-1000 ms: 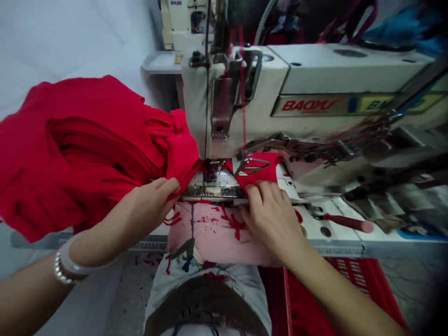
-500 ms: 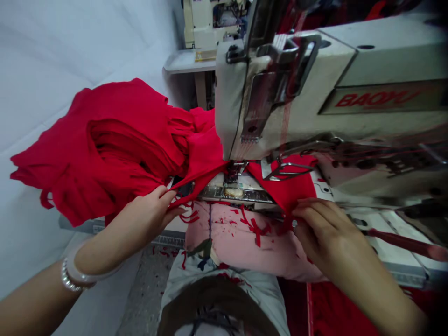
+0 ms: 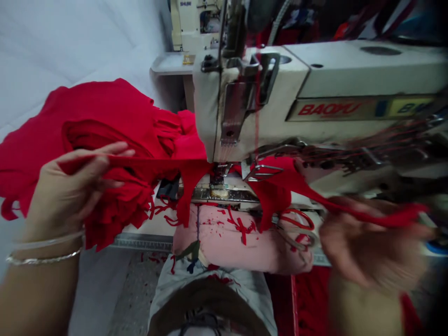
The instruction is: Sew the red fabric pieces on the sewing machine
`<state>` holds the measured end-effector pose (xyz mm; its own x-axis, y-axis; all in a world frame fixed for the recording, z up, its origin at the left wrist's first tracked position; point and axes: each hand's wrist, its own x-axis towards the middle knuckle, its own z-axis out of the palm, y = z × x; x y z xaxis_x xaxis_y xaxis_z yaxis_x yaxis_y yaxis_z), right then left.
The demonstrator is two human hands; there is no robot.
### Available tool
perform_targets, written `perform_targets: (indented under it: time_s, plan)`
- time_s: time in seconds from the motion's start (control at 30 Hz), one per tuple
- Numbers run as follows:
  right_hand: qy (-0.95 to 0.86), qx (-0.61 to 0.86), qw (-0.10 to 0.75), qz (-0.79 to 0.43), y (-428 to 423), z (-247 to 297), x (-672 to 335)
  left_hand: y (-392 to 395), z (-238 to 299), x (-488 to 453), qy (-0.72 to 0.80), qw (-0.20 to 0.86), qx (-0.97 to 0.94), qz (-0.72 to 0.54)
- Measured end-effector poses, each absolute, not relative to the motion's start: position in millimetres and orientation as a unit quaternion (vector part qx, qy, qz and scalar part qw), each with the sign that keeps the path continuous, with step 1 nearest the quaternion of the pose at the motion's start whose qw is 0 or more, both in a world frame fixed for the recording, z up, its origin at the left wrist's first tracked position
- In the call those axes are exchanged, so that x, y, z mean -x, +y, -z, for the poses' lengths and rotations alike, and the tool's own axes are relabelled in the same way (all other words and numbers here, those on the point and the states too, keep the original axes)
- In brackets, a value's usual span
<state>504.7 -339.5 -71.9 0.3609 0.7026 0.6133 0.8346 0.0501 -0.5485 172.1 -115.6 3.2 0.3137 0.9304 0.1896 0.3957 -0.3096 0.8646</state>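
Observation:
A red fabric piece [image 3: 191, 182] runs under the presser foot [image 3: 220, 170] of a sewing machine [image 3: 245, 107]. My left hand [image 3: 66, 191], wearing bracelets, is closed on a narrow strip of it, pulled nearly straight out to the left. On the other side, my right hand [image 3: 371, 245] is smeared by motion. Another red strip stretches from the machine to this hand and past its fingers, apparently held. Behind my left hand lies a large heap of red fabric pieces [image 3: 115, 102]. Scissors [image 3: 297, 221] with red handles lie left of my right hand.
A pink padded cloth [image 3: 227, 252] strewn with red scraps covers the table's front edge, above my lap. Left of it runs a ruler strip [image 3: 143, 242]. Another machine [image 3: 189, 28] stands behind. More red fabric [image 3: 311, 298] lies low on the right.
Both hands have moved outward, the left one up and left, the right one to the right, drawing red strips apart. The scissors have come into sight. The view has shifted slightly right.

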Motion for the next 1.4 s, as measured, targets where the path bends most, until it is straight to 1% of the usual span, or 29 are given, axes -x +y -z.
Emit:
perform_targets:
  time_s: [0.03,0.07,0.1,0.13,0.23,0.3,0.37,0.5,0.53,0.6,0.67,0.77,0.83,1.0,1.13,1.4]
  plan:
    - [-0.54,0.652,0.532,0.027,-323.8,72.4,-488.6,-116.1,-0.1,-180.0,0.431,0.4,-0.697,-0.41]
    - [-0.55,0.623,0.556,0.005,-307.4,74.2,-473.0,-118.5,4.6,-190.9,0.394,0.416,-0.694,-0.435]
    - [-0.585,0.619,0.524,-0.007,-291.8,77.3,-459.3,-122.6,11.0,-204.1,0.354,0.408,-0.717,-0.44]
    - [-0.634,0.61,0.475,0.028,-278.3,81.6,-448.3,-128.0,18.7,-218.7,0.312,0.382,-0.757,-0.428]
    - [-0.713,0.601,0.316,0.173,-257.8,96.4,-433.5,-145.4,46.7,-259.4,0.205,0.244,-0.886,-0.337]
    - [-0.708,0.612,0.27,0.225,-258.7,102.9,-434.6,-152.7,63.8,-274.9,0.173,0.195,-0.919,-0.298]
    - [-0.693,0.627,0.277,0.222,-263.4,104.6,-437.3,-156.1,75.2,-279.9,0.168,0.149,-0.936,-0.272]
    - [-0.674,0.634,0.336,0.178,-264.6,102.0,-433.3,-160.7,79.0,-276.1,0.177,-0.045,-0.966,-0.183]
    - [-0.675,0.632,0.335,0.18,-263.2,101.9,-431.1,-162.4,77.5,-275.1,0.179,-0.081,-0.967,-0.16]
    - [-0.687,0.626,0.314,0.192,-260.5,102.9,-427.6,-166.0,74.2,-273.6,0.191,-0.114,-0.966,-0.134]
    - [-0.696,0.623,0.299,0.193,-259.5,104.6,-426.9,-168.6,71.9,-272.3,0.201,-0.128,-0.963,-0.124]
    - [-0.697,0.62,0.316,0.172,-260.2,106.0,-430.1,-169.6,71.7,-270.9,0.198,-0.132,-0.963,-0.129]
    - [-0.705,0.615,0.31,0.17,-260.6,105.3,-432.4,-169.1,72.3,-270.8,0.191,-0.127,-0.965,-0.127]
    - [-0.726,0.612,0.238,0.205,-259.9,99.0,-433.0,-170.2,70.7,-273.3,0.206,-0.117,-0.965,-0.112]
    - [-0.735,0.603,0.21,0.23,-261.5,97.1,-434.2,-171.8,69.9,-274.0,0.209,-0.131,-0.964,-0.095]
    - [-0.738,0.608,0.214,0.199,-258.0,102.3,-435.7,-166.3,74.3,-274.4,0.189,-0.121,-0.966,-0.129]
